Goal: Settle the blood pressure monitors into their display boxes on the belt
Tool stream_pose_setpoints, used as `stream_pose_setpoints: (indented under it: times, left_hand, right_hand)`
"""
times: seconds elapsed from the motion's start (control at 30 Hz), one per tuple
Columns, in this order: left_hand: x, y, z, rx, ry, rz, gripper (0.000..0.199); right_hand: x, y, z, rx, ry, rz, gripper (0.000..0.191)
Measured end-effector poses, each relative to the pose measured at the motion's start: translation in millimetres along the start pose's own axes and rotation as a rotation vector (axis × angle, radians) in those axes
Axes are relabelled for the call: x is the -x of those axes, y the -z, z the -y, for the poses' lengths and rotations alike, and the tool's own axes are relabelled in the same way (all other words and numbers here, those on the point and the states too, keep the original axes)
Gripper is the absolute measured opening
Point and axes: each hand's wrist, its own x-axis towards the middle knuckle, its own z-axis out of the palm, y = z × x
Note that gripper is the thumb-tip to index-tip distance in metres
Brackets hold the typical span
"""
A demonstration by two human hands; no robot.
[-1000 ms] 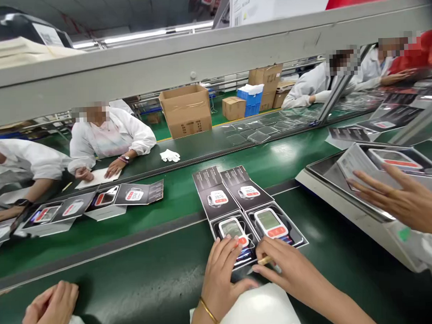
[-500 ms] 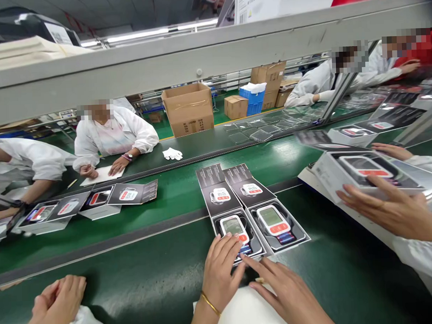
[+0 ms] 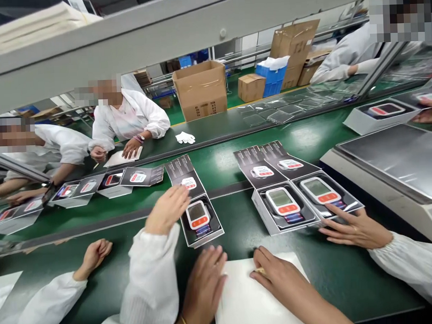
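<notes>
My left hand point(image 3: 206, 287), with a gold bangle on the wrist, rests flat-fingered on the green belt at the edge of a white sheet point(image 3: 256, 295). My right hand point(image 3: 278, 275) lies on that sheet, pinching a short tan pen-like stick point(image 3: 260, 270). Ahead of my hands stand several open black-lined boxes, each with a white blood pressure monitor, such as the nearest one point(image 3: 280, 202). A co-worker's hand point(image 3: 167, 209) in a white sleeve touches the lid of the left box point(image 3: 200, 221).
A steel-topped scale point(image 3: 393, 163) stands at the right, with another co-worker's hand point(image 3: 355, 230) beside the right box. Further boxes line the upper belt point(image 3: 113, 180). A grey rail point(image 3: 127, 42) crosses above, and people in white coats sit opposite.
My hands have drawn back from the boxes onto the white sheet. One box now sits further left under a co-worker's hand, and two boxes stand to the right. The view has turned.
</notes>
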Motion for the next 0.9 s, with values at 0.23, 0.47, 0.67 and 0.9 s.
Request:
stream_pose_setpoints:
  times: [0.23,0.47,0.67,0.9]
  left_hand:
    - [31.8,-30.2,-36.1,0.145,0.051,0.072,0.084]
    - [27.9,-39.6,-28.3,0.213,0.007,0.098,0.104]
    - [14.7,-18.3,-23.3,0.143,0.011,0.230,0.093]
    - [27.6,-18.9,-25.6,0.145,0.023,0.285,0.090]
  right_hand:
    - [-11.5,-20.5,23.7,0.063,0.065,-0.033,0.025]
    - [3.7,42.0,-3.5,-0.475,0.014,0.025,0.022]
    - [0.6,46.1,-19.8,-0.248,0.003,-0.051,0.018]
    - [-8.8,-16.8,12.4,0.074,0.085,-0.083,0.033]
